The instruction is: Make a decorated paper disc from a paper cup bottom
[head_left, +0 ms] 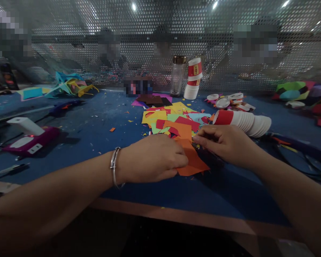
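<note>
An orange sheet of paper (192, 160) lies at the near side of the pile, between my two hands. My left hand (155, 157), with a silver bangle at the wrist, is closed on the left edge of this orange paper; its fingertips are partly hidden. My right hand (222, 142) pinches with thumb and forefinger at the sheet's upper right edge. Just beyond my hands spreads a heap of coloured paper scraps (173, 117) in yellow, red, green and blue. Another orange piece (183, 129) overlaps the heap's front.
Stacked paper cups (253, 123) lie on their side by my right hand. A glass bottle (178, 76) and upright cups (194, 78) stand at the back. A purple-and-white power strip (33, 139) sits left. A perforated metal screen (139, 46) closes off the table's far side.
</note>
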### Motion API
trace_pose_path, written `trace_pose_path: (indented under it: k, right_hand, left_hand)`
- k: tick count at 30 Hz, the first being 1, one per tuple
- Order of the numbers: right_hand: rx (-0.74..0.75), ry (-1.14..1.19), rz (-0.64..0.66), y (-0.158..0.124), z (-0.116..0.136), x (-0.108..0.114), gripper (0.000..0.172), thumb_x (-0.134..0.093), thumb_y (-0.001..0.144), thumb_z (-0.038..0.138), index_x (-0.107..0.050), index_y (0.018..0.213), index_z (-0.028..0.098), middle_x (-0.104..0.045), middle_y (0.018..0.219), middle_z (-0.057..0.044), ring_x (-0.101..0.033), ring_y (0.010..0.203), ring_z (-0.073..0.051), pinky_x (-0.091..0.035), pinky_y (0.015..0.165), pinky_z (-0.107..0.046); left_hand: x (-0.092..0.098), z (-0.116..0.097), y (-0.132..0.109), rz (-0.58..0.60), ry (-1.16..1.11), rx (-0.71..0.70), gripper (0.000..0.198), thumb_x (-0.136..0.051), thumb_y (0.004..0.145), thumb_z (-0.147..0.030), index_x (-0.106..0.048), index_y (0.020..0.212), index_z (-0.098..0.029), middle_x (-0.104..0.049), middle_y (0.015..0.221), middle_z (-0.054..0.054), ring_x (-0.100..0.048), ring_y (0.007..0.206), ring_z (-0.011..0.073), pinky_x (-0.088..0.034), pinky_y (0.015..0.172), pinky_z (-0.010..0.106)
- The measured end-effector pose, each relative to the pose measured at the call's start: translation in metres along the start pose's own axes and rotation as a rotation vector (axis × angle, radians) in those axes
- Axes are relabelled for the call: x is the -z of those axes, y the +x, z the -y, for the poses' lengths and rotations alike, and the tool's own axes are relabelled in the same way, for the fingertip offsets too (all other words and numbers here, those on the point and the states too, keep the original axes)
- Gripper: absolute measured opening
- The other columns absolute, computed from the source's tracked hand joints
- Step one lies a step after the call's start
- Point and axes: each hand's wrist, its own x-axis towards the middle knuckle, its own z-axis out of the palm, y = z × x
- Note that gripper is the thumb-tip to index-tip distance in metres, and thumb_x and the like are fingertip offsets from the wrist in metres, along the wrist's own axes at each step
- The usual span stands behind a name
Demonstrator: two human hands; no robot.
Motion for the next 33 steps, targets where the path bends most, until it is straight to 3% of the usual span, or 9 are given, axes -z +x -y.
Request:
trace_pose_path:
  k: [5,12,16,19,23,29,33]
  right_hand:
    - [0.019,0.001,-0.008,0.0,-0.001,0.001,0.035,-0.056,0.093,0.049,-0.058,0.069,0.023,-0.055,0.059,0.001,-0.048,0.056,-0.015,-0.035,0.056,-0.03]
    - [0.045,-0.005,-0.017,0.0,-0.001,0.001,0.034,-0.057,0.092,0.047,-0.057,0.068,0.024,-0.054,0.059,0.001,-0.048,0.056,-0.015,-0.035,0.056,-0.029]
    - [0.041,-0.014,-0.023,0.0,0.0,0.001,0.034,-0.056,0.091,0.047,-0.056,0.066,0.024,-0.055,0.058,0.0,-0.048,0.055,-0.015,-0.035,0.055,-0.029]
    - [0.046,-0.011,-0.045,0.0,-0.002,0.0,0.027,-0.056,0.089,0.042,-0.062,0.071,0.023,-0.061,0.061,0.0,-0.051,0.056,-0.015,-0.036,0.057,-0.03]
    - [0.031,0.014,-0.107,0.0,-0.004,0.001,0.023,-0.057,0.088,0.04,-0.068,0.077,0.023,-0.066,0.067,-0.002,-0.054,0.058,-0.016,-0.037,0.058,-0.03]
    - [-0.062,0.144,-0.14,0.0,0.003,0.007,0.046,-0.058,0.095,0.062,-0.065,0.071,0.023,-0.052,0.052,0.002,-0.042,0.046,-0.012,-0.034,0.05,-0.03]
    - [-0.129,0.291,-0.107,0.001,0.005,0.006,0.058,-0.057,0.09,0.077,-0.066,0.072,0.022,-0.061,0.058,-0.001,-0.05,0.045,-0.012,-0.037,0.046,-0.029]
  left_hand:
    - [0.003,-0.003,0.002,0.004,0.028,-0.006,0.012,-0.064,0.095,-0.017,-0.069,0.085,-0.018,-0.079,0.099,0.007,-0.07,0.094,0.0238,-0.05,0.081,0.037]
    - [-0.001,-0.004,0.003,-0.024,0.046,-0.045,0.014,-0.056,0.098,-0.011,-0.068,0.093,-0.017,-0.077,0.109,0.009,-0.066,0.098,0.0239,-0.046,0.085,0.039]
    - [-0.003,0.003,0.003,-0.03,-0.036,-0.026,0.012,-0.055,0.1,-0.015,-0.066,0.096,-0.017,-0.075,0.104,0.01,-0.065,0.095,0.0238,-0.046,0.087,0.037]
    - [0.003,0.013,0.001,-0.066,-0.269,0.114,0.008,-0.058,0.101,-0.02,-0.063,0.095,-0.018,-0.072,0.098,0.007,-0.063,0.086,0.0188,-0.046,0.081,0.032]
    - [0.01,0.03,-0.002,-0.2,-0.74,0.341,0.011,-0.065,0.097,-0.027,-0.06,0.091,-0.019,-0.068,0.087,0.0,-0.06,0.078,0.0125,-0.045,0.074,0.025]
    - [0.007,0.041,0.003,-0.277,-1.512,0.495,0.015,-0.075,0.089,-0.017,-0.062,0.082,-0.017,-0.066,0.082,-0.002,-0.063,0.079,0.0098,-0.052,0.082,0.025]
    - [0.001,0.041,0.003,-0.252,-1.811,0.609,0.012,-0.08,0.088,-0.019,-0.069,0.087,-0.014,-0.071,0.085,0.001,-0.068,0.081,0.012,-0.056,0.08,0.026]
